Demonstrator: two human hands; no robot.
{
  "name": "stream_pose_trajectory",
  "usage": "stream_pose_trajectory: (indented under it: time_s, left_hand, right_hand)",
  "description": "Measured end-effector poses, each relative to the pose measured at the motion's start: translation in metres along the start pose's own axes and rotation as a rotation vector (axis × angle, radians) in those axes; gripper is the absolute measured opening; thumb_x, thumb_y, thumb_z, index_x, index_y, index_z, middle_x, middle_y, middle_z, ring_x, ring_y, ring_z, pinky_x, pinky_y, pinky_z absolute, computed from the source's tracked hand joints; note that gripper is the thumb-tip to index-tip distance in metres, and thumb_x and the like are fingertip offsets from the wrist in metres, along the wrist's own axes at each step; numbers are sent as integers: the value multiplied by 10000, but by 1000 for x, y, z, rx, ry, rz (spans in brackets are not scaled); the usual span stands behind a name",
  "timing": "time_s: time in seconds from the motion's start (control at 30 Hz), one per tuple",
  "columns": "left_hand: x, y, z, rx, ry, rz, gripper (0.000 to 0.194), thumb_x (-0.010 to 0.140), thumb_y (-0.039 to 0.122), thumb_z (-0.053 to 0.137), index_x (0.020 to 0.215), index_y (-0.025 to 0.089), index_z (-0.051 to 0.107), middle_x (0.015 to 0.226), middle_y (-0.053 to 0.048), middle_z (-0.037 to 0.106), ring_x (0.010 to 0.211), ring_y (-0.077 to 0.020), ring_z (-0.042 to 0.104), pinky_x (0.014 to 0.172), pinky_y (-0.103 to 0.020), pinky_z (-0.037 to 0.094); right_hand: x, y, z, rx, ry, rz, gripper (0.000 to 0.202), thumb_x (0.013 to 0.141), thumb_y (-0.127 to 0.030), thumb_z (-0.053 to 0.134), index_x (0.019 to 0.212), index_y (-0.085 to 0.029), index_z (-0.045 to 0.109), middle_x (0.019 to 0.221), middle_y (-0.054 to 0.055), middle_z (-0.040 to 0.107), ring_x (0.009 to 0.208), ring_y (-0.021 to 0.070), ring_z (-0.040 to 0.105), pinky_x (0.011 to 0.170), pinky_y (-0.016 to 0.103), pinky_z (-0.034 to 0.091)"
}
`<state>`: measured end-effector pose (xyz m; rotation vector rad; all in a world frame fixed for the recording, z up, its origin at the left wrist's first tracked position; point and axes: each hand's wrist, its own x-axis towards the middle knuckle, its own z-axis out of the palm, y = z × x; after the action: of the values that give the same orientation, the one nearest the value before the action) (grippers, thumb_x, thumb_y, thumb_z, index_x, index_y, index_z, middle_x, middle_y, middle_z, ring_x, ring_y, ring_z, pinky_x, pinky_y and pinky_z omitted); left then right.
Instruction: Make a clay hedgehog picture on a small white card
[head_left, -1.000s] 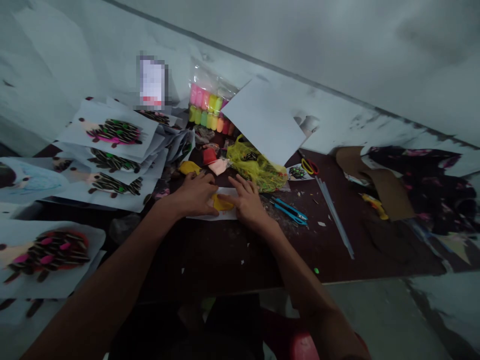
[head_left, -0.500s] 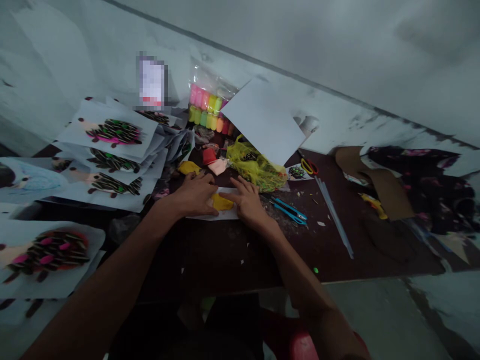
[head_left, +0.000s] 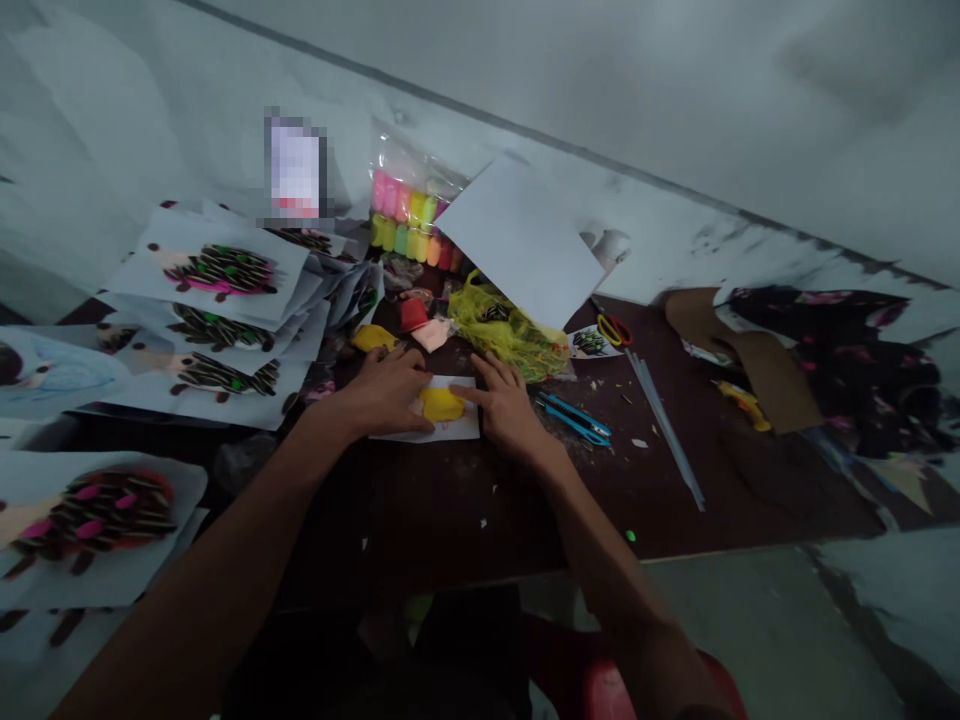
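Note:
A flattened yellow piece of what looks like modelling clay [head_left: 441, 404] lies on a small white sheet of paper [head_left: 466, 428] on the dark table. My left hand [head_left: 390, 390] rests flat on the left part of that paper, its thumb side against the clay's left edge. From the right, my right hand [head_left: 511, 405] reaches over the sheet with its fingers spread and the index fingertip at the clay's right edge. Neither hand grips anything. Just beyond them sit a larger yellow lump [head_left: 373, 338], a red lump [head_left: 413, 313] and a pale pink lump [head_left: 430, 335].
Sheets with hedgehog figures [head_left: 217, 270] are stacked on the left. Behind are a bag of coloured clay sticks [head_left: 409, 215], a blank white sheet [head_left: 525, 240] and a yellow net bag [head_left: 502, 330]. A blue cutter [head_left: 576, 418], scissors [head_left: 615, 330] and clear sticks [head_left: 667, 430] lie rightward.
My right index finger has drawn back to the right, baring more of the yellow clay and the paper. My left hand stays on the paper. The view has shifted slightly.

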<state>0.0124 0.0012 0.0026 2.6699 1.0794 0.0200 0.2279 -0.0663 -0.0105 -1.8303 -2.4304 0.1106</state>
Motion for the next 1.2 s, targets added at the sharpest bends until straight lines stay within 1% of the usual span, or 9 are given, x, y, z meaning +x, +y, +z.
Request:
stream_pose_trajectory:
  time_s: [0.13,0.27,0.43,0.53,0.7,0.87,0.97,1.07,1.2]
  left_hand:
    - [0,0,0,12,-9,12,516,737,523,742,1115,172,720,1256,-148,586,1194,-382,501,1016,-539,336]
    - [0,0,-1,18,-21,10,507,746,518,734,1106,161,719,1265,-146,575,1215,-372,490,1017,-525,337]
    - [0,3,-3,37,-19,-26,500,728,512,760,1106,188,722,1292,-130,577,1247,-364,478,1027,-491,336]
    - [-1,4,-4,48,-22,-24,503,735,508,749,1117,182,724,1309,-147,574,1251,-374,486,1014,-501,351]
    - [-1,3,-3,21,-9,-2,480,736,498,743,1081,164,731,1281,-153,580,1222,-376,504,999,-512,359]
    - [0,1,-2,50,-27,8,492,751,519,722,1090,163,722,1289,-159,573,1222,-377,498,997,-515,356]
    - [0,0,-2,40,-27,22,486,752,513,723,1083,158,719,1289,-165,570,1218,-382,498,988,-525,357]
    - [-1,0,-3,6,-14,18,479,720,502,760,1074,182,720,1270,-144,581,1215,-394,490,983,-513,358]
    - [-1,0,-5,-22,-39,5,507,726,490,750,1126,180,711,1292,-138,569,1220,-379,489,1013,-496,346]
  right_hand:
    - [-5,2,-3,-16,8,37,622,892,-10,478,1400,-349,598,1628,65,360,1516,310,257,1175,540,272]
    - [-9,-1,-3,-61,-27,-28,612,906,-32,493,1396,-387,590,1638,42,343,1530,302,227,1183,564,234]
    - [-9,-4,-4,-95,-37,-27,509,936,-82,510,1345,-352,647,1627,65,361,1532,317,219,1187,570,215]
    - [-10,-2,-4,-74,-13,-10,532,923,-59,499,1345,-347,647,1625,58,366,1527,309,233,1186,563,226]
    - [-8,-1,-1,-25,22,-10,630,903,-10,464,1407,-369,582,1642,37,333,1527,285,237,1197,534,229]
    - [-7,-3,-2,-50,-34,-23,569,922,-47,505,1384,-364,609,1633,57,352,1528,301,238,1197,549,218]
    - [-9,-2,-2,-46,-19,-11,564,916,-33,494,1370,-340,627,1633,75,348,1527,301,245,1194,536,232]
    - [-13,-1,-2,-27,10,-2,615,905,-9,469,1397,-356,597,1640,60,333,1525,294,247,1186,533,251]
    - [-20,-4,0,-38,4,-52,587,916,-44,508,1389,-379,599,1633,45,350,1528,296,233,1200,558,212]
